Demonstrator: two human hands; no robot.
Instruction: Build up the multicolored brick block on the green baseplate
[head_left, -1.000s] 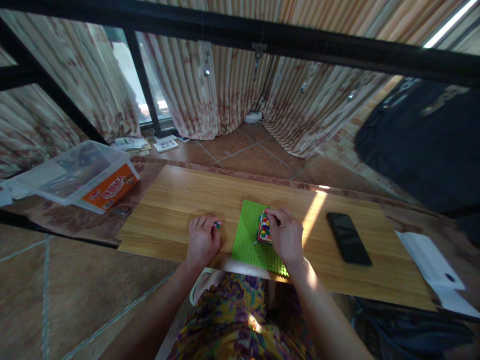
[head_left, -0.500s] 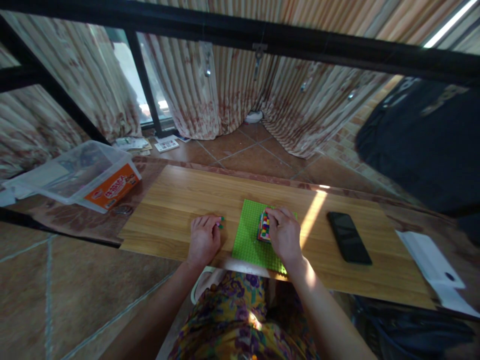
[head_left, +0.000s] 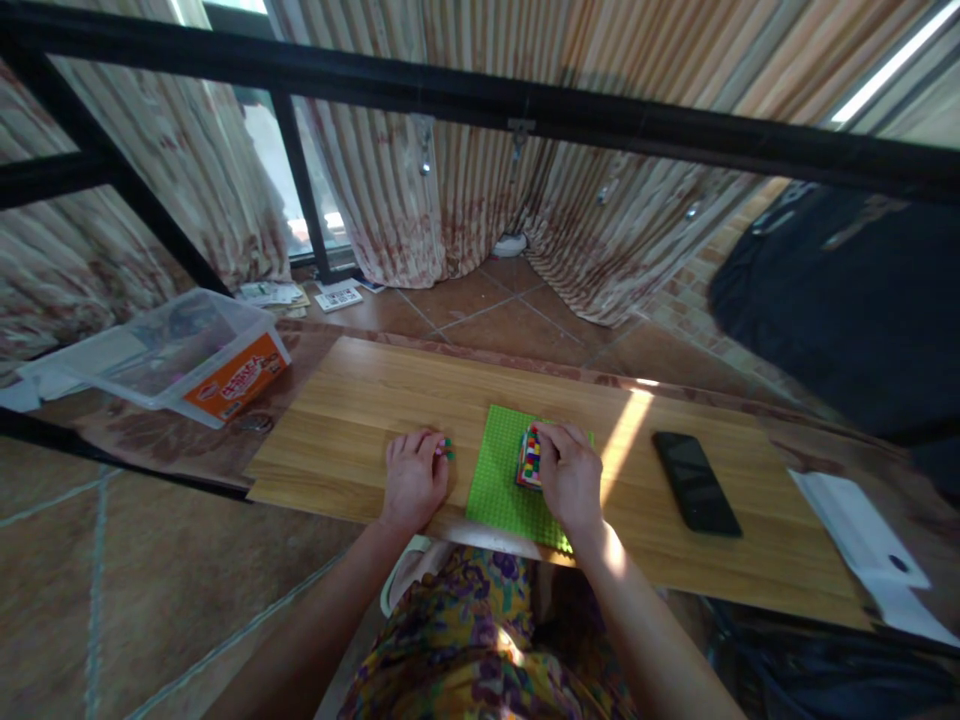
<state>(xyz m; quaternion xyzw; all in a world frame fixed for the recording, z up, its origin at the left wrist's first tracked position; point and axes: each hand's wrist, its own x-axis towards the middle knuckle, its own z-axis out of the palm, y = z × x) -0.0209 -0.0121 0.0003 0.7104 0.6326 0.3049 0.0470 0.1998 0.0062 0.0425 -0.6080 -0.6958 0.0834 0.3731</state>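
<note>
A green studded baseplate (head_left: 496,480) lies on the wooden board, near its front edge. On it stands a small block structure of toy bricks (head_left: 529,460) in red, yellow, blue, white and green. My right hand (head_left: 571,480) is over the structure's right side, fingers bent and pressed down at its top; whether a brick is between the fingertips is hidden. To the left of the plate my left hand (head_left: 414,478) rests on the board with curled fingers. Small green and pink bricks (head_left: 448,449) show at its thumb and fingertips.
The wooden board (head_left: 360,400) carries a black phone (head_left: 696,483) on the right. Left of the board sits a clear plastic box (head_left: 217,350) with an orange label. A white paper or carton (head_left: 862,530) lies at the right end. A dark rail (head_left: 465,95) crosses in front of curtains.
The whole view has shifted slightly downward in the picture. Both hands keep nearly the same places, the right on the brick structure and the left by the small bricks.
</note>
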